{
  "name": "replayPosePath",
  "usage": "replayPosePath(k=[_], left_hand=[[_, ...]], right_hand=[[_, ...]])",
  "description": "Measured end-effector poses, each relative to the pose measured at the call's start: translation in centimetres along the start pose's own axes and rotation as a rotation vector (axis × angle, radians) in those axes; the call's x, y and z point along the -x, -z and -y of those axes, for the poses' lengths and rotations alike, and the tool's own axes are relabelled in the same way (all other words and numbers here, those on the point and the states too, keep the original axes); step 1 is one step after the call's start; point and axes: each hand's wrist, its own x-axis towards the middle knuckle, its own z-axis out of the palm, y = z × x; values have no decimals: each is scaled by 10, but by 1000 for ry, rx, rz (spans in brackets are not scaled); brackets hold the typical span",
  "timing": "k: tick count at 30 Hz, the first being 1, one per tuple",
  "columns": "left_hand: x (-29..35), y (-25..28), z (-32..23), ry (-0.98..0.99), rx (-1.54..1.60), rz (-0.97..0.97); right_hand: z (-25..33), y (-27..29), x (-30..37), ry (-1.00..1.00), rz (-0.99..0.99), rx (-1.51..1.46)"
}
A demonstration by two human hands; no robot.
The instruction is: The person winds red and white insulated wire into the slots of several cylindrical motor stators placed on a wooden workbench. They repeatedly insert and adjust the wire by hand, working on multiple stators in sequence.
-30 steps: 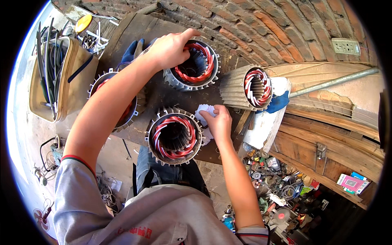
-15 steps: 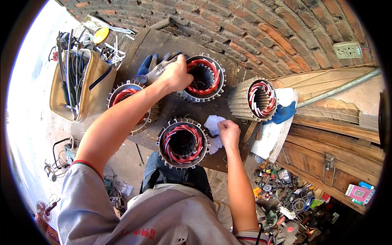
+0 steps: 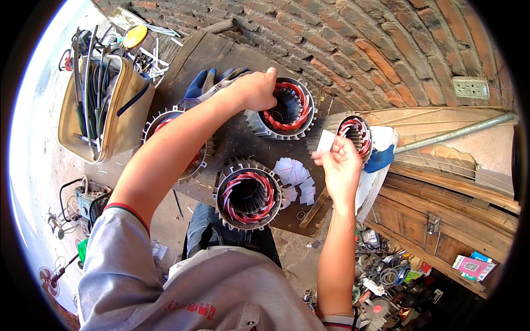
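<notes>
My left hand (image 3: 258, 91) is closed over the left rim of the far motor stator (image 3: 302, 128), a grey finned housing with a ring of red windings. Pinched in my right hand (image 3: 341, 160) is a small white paper slip (image 3: 326, 141), raised off the table in front of the right stator (image 3: 369, 144), which lies on its side. A near stator (image 3: 220, 194) stands upright at the table's front edge. Beside it a pile of white paper slips (image 3: 292, 171) is spread out. The left stator (image 3: 150, 128) is partly hidden under my left forearm.
Blue-and-grey work gloves (image 3: 196, 85) lie on the dark wooden table (image 3: 207, 52) by a brick wall (image 3: 309, 33). A plastic bin (image 3: 135, 118) of tools stands at the left. A blue cloth (image 3: 380, 160) lies on a white board at the right, with clutter on the floor below.
My right hand has risen from the pile of slips and moved right and farther away, now with one white slip in it. My left hand stays at the far stator's rim.
</notes>
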Motion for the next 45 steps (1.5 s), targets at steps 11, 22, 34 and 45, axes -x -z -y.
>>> replayPosePath(k=[11,22,34,45], left_hand=[[5,-6,0,61,123,-24],[11,-4,-2,55,206,-8],[12,0,-3,57,244,35],[12,0,-3,67,232,36]], right_hand=[[1,-64,-67,237,-245,449],[-7,-96,-61,134,-375,770],[-23,-107,-66,202,-490,798],[-17,-85,-85,417,-339,896]])
